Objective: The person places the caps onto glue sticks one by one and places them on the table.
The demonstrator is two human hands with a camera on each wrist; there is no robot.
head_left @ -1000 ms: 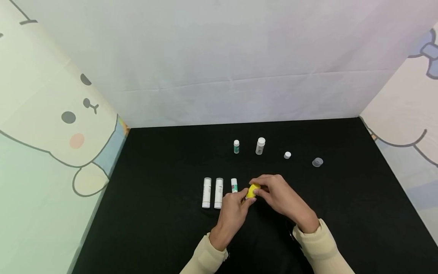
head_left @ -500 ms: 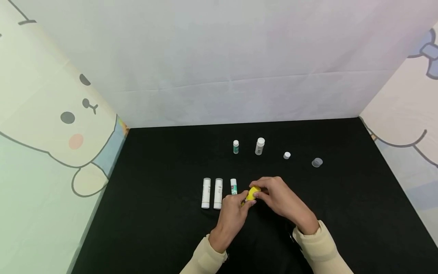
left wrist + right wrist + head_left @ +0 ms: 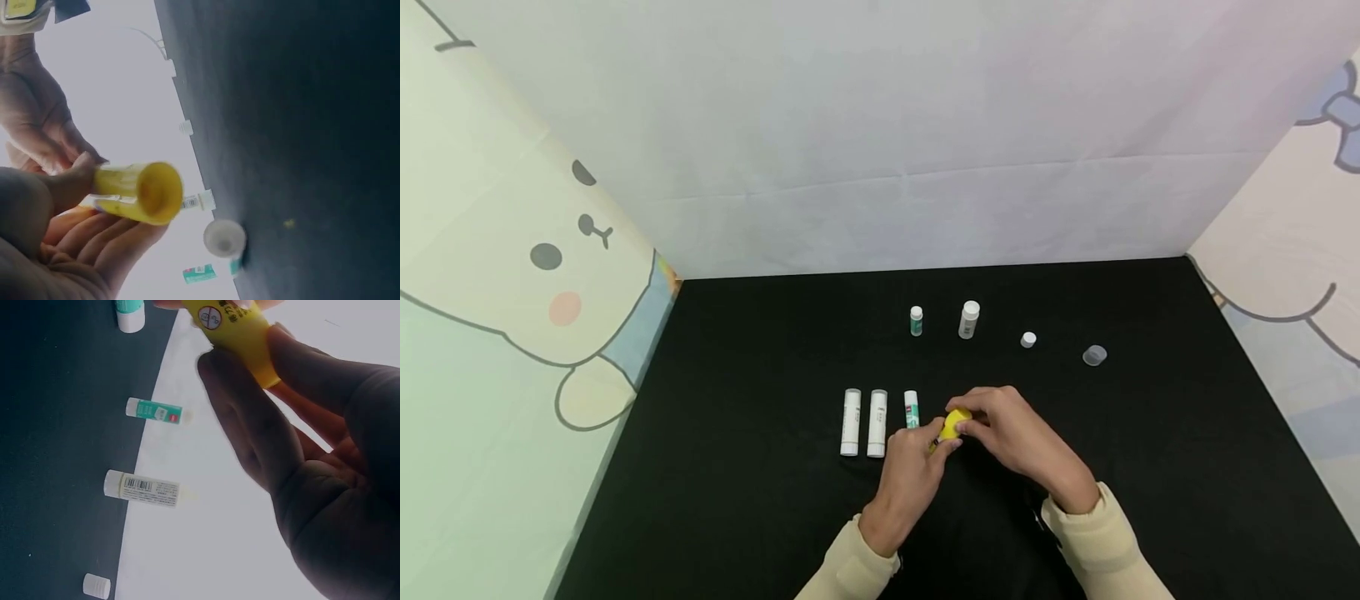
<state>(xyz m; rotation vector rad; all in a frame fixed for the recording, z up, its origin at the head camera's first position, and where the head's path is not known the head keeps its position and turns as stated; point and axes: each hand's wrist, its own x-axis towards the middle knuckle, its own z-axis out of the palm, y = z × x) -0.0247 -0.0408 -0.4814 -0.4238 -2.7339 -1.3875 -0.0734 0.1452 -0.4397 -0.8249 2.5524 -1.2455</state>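
Observation:
A yellow glue stick (image 3: 956,422) is held above the black table between both hands. My left hand (image 3: 908,475) grips its lower part, and in the left wrist view its round yellow end (image 3: 159,192) points toward the camera. The other end is pinched between thumb and fingers of my right hand (image 3: 1018,433). Dark print and a round mark show on the yellow label (image 3: 228,322) in the right wrist view. Just left of the hands lies a white and green glue stick (image 3: 912,410), its lower end hidden by the left hand.
Two white tubes (image 3: 850,422) (image 3: 877,423) lie side by side to the left. Farther back stand a small green-and-white glue stick (image 3: 916,322) and a larger white one (image 3: 969,320). A white cap (image 3: 1028,340) and a translucent cap (image 3: 1094,356) sit at back right.
Over the first half second both hands shift slightly and a little more of the glue stick shows below the left fingers. Since then they have hardly moved; both hands keep their hold.

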